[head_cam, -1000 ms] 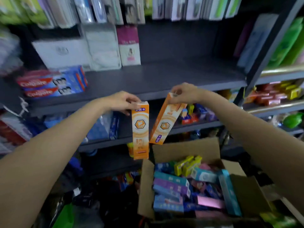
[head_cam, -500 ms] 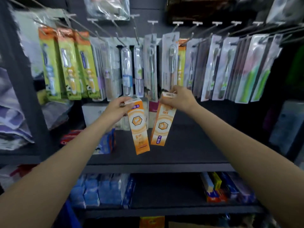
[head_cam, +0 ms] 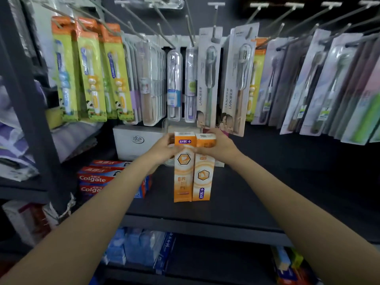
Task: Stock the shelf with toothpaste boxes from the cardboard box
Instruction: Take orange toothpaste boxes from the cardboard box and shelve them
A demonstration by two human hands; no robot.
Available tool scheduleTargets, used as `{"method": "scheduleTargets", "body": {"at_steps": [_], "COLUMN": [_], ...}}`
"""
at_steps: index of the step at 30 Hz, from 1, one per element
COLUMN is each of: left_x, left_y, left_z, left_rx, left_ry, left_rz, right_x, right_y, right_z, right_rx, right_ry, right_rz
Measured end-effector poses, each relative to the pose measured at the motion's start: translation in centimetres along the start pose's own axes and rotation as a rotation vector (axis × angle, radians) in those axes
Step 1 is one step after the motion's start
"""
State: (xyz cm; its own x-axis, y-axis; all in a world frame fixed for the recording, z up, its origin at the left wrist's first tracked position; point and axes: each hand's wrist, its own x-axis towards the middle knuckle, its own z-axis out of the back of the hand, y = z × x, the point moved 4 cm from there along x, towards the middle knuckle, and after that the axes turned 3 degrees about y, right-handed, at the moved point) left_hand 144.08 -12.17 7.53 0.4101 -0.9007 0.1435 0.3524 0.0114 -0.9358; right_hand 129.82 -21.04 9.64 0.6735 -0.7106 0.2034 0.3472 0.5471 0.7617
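Observation:
Two orange toothpaste boxes stand upright side by side over the dark shelf (head_cam: 257, 182), near its middle. My left hand (head_cam: 164, 150) grips the top of the left orange box (head_cam: 183, 175). My right hand (head_cam: 219, 148) grips the top of the right orange box (head_cam: 202, 177). The boxes touch each other along their long sides, and their lower ends sit at or just above the shelf surface. The cardboard box is out of view.
A stack of red Colgate boxes (head_cam: 96, 178) lies on the shelf to the left. A white box (head_cam: 136, 140) stands behind my hands. Toothbrush packs (head_cam: 207, 79) hang on pegs just above. A lower shelf holds blue packs (head_cam: 133, 247).
Both hands moved the orange boxes forward and down onto the shelf, bringing them together and upright. The view has risen from the cardboard box to the shelf.

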Motion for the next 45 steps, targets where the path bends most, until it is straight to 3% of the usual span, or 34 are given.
{"method": "scheduleTargets", "body": {"at_steps": [4, 8, 16, 22, 32, 45], "left_x": [-0.6, -1.5, -1.9, -2.0, -2.9, -3.4], "left_y": [3.5, 5.6, 6.1, 5.8, 5.3, 5.1], "left_z": [-0.9, -1.7, -1.4, -1.9, -2.2, -2.5], "left_rx": [-0.036, 0.012, -0.013, 0.011, 0.050, 0.055], "left_ry": [0.028, 0.066, 0.040, 0.034, 0.031, 0.006], "left_rz": [0.112, 0.146, 0.161, 0.187, 0.195, 0.158], "right_x": [-0.6, -1.9, -3.6, -5.0, -7.4, -7.6], "right_y": [-3.0, -6.6, -6.4, -6.0, -5.5, -5.2], "right_z": [-0.7, -3.6, -2.0, 1.6, 1.1, -0.1], "right_rx": [0.160, 0.008, 0.012, 0.117, 0.389, 0.340], "right_ry": [0.107, 0.362, 0.396, 0.391, 0.266, 0.143], "right_rz": [-0.090, -0.170, -0.123, -0.204, -0.192, -0.142]}}
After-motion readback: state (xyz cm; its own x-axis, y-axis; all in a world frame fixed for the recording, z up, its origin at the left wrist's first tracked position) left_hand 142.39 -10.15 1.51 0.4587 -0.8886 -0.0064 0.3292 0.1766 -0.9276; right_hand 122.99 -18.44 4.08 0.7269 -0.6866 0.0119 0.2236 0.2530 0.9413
